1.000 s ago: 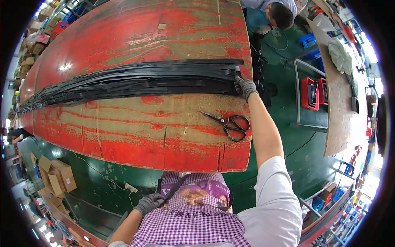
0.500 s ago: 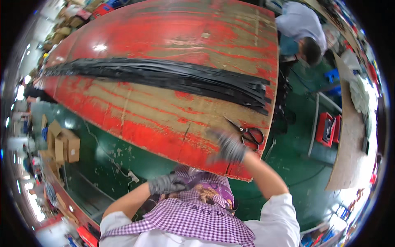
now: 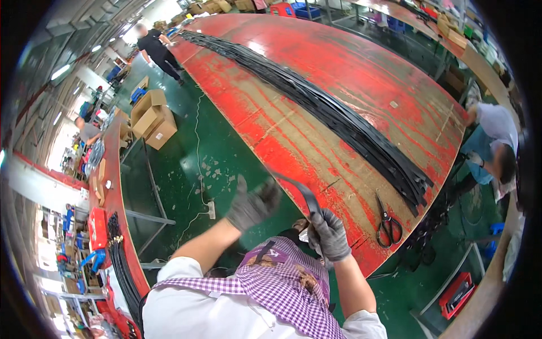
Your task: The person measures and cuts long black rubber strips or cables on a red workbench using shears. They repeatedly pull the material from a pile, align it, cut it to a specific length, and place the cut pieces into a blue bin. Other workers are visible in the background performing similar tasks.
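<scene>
My right hand (image 3: 330, 236), in a grey glove, is closed round a flat black strip (image 3: 305, 195) near the front edge of the red table (image 3: 265, 147). From this grip the strip curves up and away to the left. My left hand (image 3: 254, 204), gloved too, is held above the floor left of the strip's far end, thumb and fingers apart with nothing seen in them. A long bundle of black strips (image 3: 344, 116) lies along the tabletop. Black-handled scissors (image 3: 388, 226) rest to the right of my right hand, blades pointing away from me.
Cardboard boxes (image 3: 155, 121) stand on the green floor to the left, near a white cable (image 3: 199, 141). A side bench (image 3: 132, 254) with black hoses runs at the lower left. One person (image 3: 494, 141) bends at the table's right end; another (image 3: 158, 51) stands by its far end.
The view has swung left. My right hand has moved from beside the scissors to hold the strip before my apron. My left hand has come off the apron and spread its fingers.
</scene>
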`<state>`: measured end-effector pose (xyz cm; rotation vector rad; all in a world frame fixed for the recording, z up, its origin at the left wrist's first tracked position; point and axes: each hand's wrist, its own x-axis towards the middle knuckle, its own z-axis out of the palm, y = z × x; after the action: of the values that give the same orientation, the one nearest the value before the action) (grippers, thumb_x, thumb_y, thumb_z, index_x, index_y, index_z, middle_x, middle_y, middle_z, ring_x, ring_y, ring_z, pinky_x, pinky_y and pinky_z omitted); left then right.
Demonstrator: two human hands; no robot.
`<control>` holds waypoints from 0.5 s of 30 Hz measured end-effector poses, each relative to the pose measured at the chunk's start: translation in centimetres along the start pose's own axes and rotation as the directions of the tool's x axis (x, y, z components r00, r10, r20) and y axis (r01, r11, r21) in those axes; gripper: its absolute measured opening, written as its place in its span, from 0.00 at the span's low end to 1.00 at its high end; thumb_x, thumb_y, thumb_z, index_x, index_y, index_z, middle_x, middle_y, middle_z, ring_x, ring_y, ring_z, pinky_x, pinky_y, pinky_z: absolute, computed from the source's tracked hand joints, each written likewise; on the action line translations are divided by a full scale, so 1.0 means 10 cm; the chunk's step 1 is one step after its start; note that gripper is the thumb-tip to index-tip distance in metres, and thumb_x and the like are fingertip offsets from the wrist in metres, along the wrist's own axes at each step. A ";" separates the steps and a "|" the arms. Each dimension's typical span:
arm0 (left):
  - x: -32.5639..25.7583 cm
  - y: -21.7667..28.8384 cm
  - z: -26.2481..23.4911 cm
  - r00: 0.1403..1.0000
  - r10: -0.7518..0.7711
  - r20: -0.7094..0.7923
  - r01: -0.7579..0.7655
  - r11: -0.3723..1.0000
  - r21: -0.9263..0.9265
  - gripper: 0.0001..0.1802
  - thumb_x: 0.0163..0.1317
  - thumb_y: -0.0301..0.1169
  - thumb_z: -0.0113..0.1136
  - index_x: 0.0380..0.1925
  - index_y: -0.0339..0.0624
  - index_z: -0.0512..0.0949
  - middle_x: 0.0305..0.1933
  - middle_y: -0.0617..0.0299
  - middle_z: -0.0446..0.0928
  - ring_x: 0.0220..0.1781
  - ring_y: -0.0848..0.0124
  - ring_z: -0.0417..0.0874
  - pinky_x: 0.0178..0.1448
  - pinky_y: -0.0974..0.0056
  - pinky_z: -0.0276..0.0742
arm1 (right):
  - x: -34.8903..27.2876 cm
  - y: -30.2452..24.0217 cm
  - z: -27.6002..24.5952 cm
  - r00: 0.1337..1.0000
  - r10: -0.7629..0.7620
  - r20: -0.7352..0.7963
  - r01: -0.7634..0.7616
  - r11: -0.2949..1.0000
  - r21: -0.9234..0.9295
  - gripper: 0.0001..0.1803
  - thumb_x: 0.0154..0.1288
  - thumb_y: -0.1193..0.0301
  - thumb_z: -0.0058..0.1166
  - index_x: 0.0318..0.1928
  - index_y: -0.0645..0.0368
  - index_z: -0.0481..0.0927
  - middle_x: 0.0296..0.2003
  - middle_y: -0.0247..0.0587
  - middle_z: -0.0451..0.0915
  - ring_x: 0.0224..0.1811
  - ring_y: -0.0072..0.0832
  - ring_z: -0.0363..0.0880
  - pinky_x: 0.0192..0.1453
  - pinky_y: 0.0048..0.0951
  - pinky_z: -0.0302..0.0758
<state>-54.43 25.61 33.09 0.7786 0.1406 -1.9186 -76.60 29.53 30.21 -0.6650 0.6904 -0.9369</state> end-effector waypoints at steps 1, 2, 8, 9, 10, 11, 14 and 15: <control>-0.16 -0.12 0.00 0.960 -0.262 0.097 0.277 0.934 -0.226 0.21 0.56 0.43 0.52 0.42 0.38 0.68 0.38 0.59 0.72 0.36 0.67 0.72 0.45 0.62 0.70 | 0.04 0.06 0.08 0.997 -0.075 0.007 0.075 0.971 -0.228 0.11 0.62 0.66 0.46 0.36 0.62 0.72 0.18 0.33 0.70 0.20 0.21 0.70 0.21 0.22 0.67; -0.20 -0.29 -0.17 0.932 -0.311 0.188 0.327 0.943 -0.064 0.19 0.56 0.38 0.52 0.43 0.38 0.67 0.39 0.59 0.71 0.37 0.68 0.72 0.46 0.62 0.71 | 0.10 0.13 0.16 0.986 -0.162 0.028 0.157 0.882 -0.445 0.11 0.61 0.66 0.46 0.38 0.61 0.72 0.21 0.35 0.73 0.22 0.23 0.72 0.21 0.22 0.68; -0.03 -0.46 -0.67 0.955 0.014 0.295 -0.212 0.728 0.651 0.09 0.58 0.30 0.47 0.37 0.39 0.68 0.41 0.57 0.72 0.41 0.67 0.74 0.45 0.64 0.72 | 0.29 0.50 0.41 0.895 -0.369 0.252 0.354 0.242 -0.904 0.14 0.60 0.72 0.45 0.46 0.63 0.70 0.29 0.43 0.77 0.29 0.24 0.77 0.29 0.26 0.72; -0.06 -0.39 -0.54 0.970 0.049 0.238 -0.181 0.798 0.575 0.09 0.59 0.31 0.47 0.36 0.39 0.68 0.39 0.57 0.72 0.40 0.66 0.74 0.45 0.64 0.72 | 0.34 0.56 0.40 0.948 -0.271 0.165 0.266 0.398 -0.878 0.14 0.60 0.69 0.45 0.45 0.63 0.70 0.31 0.47 0.76 0.33 0.33 0.75 0.33 0.32 0.71; -0.12 -0.31 -0.33 0.982 0.067 0.177 -0.148 0.856 0.495 0.09 0.59 0.33 0.46 0.34 0.40 0.69 0.36 0.57 0.73 0.39 0.65 0.75 0.45 0.63 0.72 | 0.39 0.60 0.39 0.983 -0.163 0.080 0.157 0.538 -0.828 0.16 0.60 0.65 0.44 0.43 0.63 0.70 0.32 0.52 0.75 0.36 0.42 0.74 0.36 0.37 0.70; -0.14 -0.21 -0.18 0.989 0.081 0.121 -0.125 0.904 0.410 0.09 0.60 0.34 0.46 0.33 0.40 0.69 0.34 0.57 0.73 0.38 0.64 0.75 0.44 0.63 0.72 | 0.37 0.56 0.43 0.993 -0.090 0.075 0.114 0.577 -0.809 0.16 0.59 0.63 0.45 0.42 0.62 0.71 0.32 0.52 0.76 0.37 0.43 0.74 0.37 0.37 0.70; 0.07 0.61 -0.46 0.841 0.429 0.330 -0.540 0.697 0.471 0.10 0.62 0.31 0.39 0.31 0.37 0.69 0.25 0.59 0.72 0.28 0.71 0.75 0.35 0.68 0.75 | 0.30 0.30 0.72 0.956 0.264 0.126 -0.069 0.621 -0.781 0.19 0.59 0.58 0.46 0.40 0.62 0.72 0.32 0.51 0.77 0.37 0.43 0.75 0.39 0.38 0.69; 0.03 1.14 -0.39 0.894 0.280 0.351 -0.360 0.914 0.186 0.09 0.59 0.27 0.40 0.32 0.34 0.69 0.23 0.61 0.71 0.25 0.74 0.74 0.32 0.71 0.74 | 0.28 0.18 0.77 0.899 0.411 0.152 -0.130 0.582 -0.802 0.20 0.59 0.57 0.46 0.41 0.62 0.72 0.31 0.49 0.77 0.36 0.41 0.76 0.39 0.37 0.69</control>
<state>-43.04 21.60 32.59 0.5974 -0.4127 -1.7289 -68.69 29.43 32.86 -1.4136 0.8703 -0.1591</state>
